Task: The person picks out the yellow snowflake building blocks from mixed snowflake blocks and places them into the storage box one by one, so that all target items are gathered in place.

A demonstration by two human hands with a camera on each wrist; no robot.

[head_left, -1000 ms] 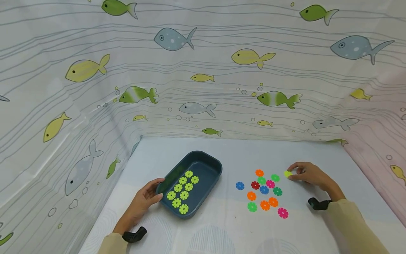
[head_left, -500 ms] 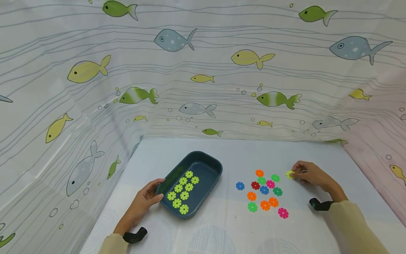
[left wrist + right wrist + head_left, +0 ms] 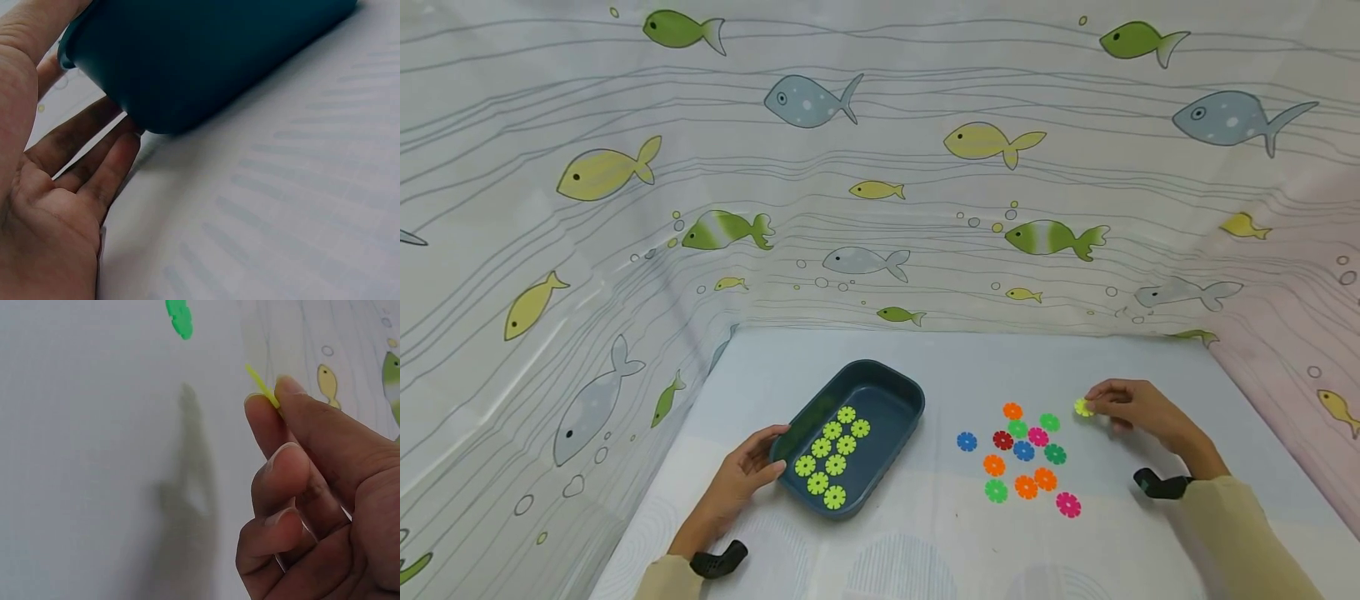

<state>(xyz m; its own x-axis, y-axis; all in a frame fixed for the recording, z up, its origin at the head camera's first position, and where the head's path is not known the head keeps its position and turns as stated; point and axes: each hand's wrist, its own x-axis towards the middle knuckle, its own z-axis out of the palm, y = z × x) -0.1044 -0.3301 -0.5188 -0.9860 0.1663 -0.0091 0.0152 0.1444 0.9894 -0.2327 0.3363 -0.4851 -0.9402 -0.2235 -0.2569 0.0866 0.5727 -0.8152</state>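
My right hand [image 3: 1135, 408] pinches a thin yellow notched disc [image 3: 1082, 407] between thumb and index finger. The right wrist view shows that disc [image 3: 261, 385] edge-on, raised off the tabletop, with the other fingers curled below. My left hand [image 3: 741, 473] grips the near left corner of a dark blue-green plastic tub [image 3: 891, 467], thumb at the rim. In the left wrist view, fingers [image 3: 119, 159] touch the outside of the tub [image 3: 187, 69] low at its corner. Several yellow-green notched discs [image 3: 835, 464] lie flat on the tub's floor.
Right of the tub, several loose notched discs lie on the white tabletop [image 3: 925, 533]: orange [image 3: 1026, 487], blue [image 3: 967, 442], pink [image 3: 1068, 504], green [image 3: 996, 491] and dark red [image 3: 1003, 440]. A fish-print curtain [image 3: 820, 192] encloses the back and sides.
My right hand keeps its pinch on the yellow disc, which has turned and shifted only slightly. The left hand and tub have stayed put; the head view has tilted a little.
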